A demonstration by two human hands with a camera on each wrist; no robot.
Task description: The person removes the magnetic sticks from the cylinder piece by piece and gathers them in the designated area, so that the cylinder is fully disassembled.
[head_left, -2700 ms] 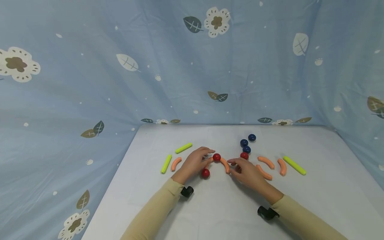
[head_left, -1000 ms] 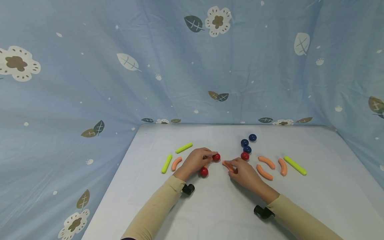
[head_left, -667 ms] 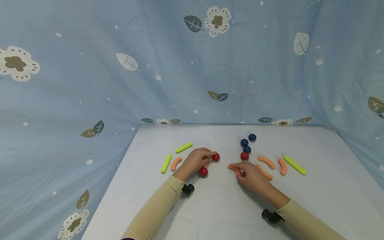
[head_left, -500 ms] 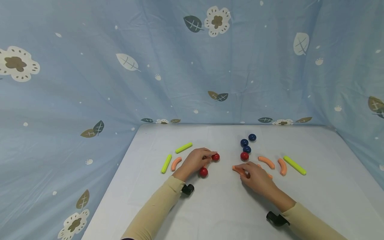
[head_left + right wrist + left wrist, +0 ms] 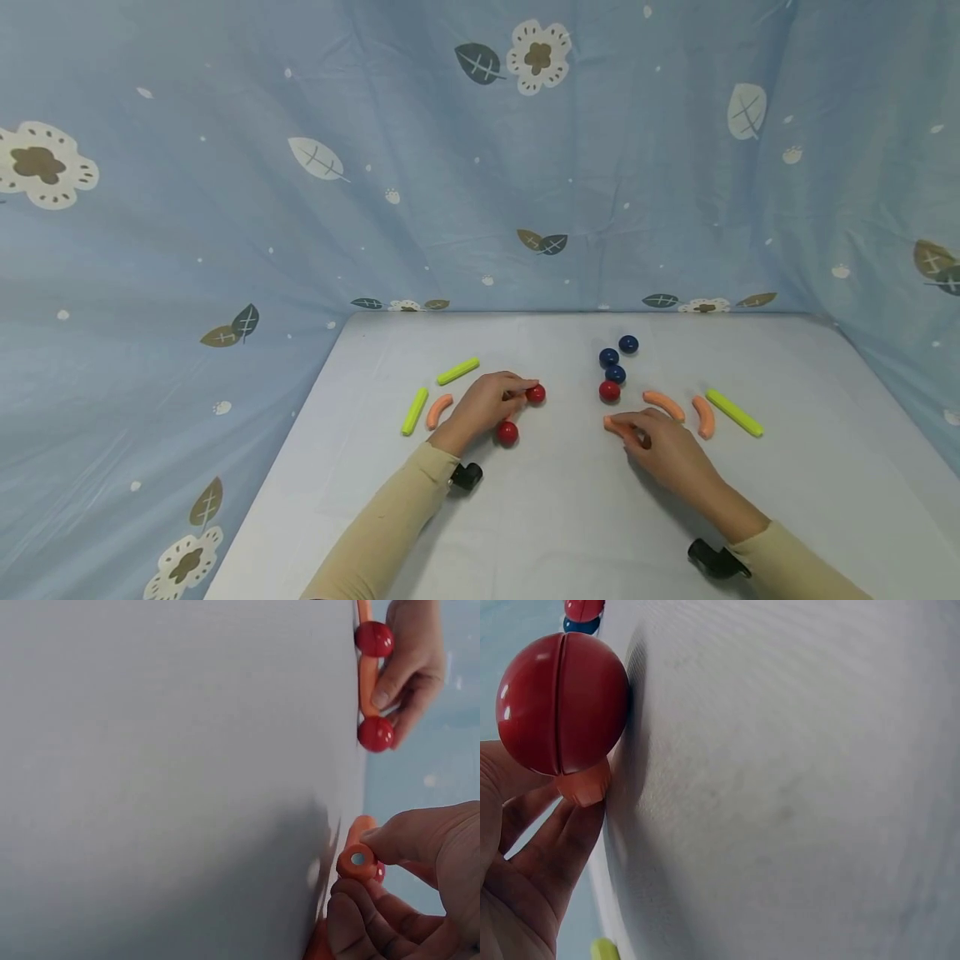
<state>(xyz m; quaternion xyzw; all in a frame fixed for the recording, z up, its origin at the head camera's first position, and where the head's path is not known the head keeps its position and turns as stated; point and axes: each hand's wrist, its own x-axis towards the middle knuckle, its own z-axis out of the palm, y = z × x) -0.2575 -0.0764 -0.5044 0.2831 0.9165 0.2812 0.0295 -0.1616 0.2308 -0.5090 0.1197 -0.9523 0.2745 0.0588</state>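
Observation:
My left hand (image 5: 486, 404) pinches an orange curved rod (image 5: 368, 684) with a red ball (image 5: 536, 393) at its far end and another red ball (image 5: 507, 432) at its near end. In the left wrist view the near red ball (image 5: 562, 705) covers much of that rod. To the right, my right hand (image 5: 670, 447) pinches another orange curved rod (image 5: 617, 426) between thumb and fingers. A pale round spot shows in this rod's end (image 5: 357, 859) in the right wrist view.
Beyond my right hand, a red ball (image 5: 610, 391) and several blue balls (image 5: 609, 357) form a line. Orange curved rods (image 5: 663, 406) and a yellow-green stick (image 5: 734, 412) lie at right. Two yellow-green sticks (image 5: 415, 412) and an orange curved rod (image 5: 439, 412) lie at left.
My right hand has taken the orange curved rod away from the far red ball and carried it right, now covering a rod lying there. The left hand stays nearly in place.

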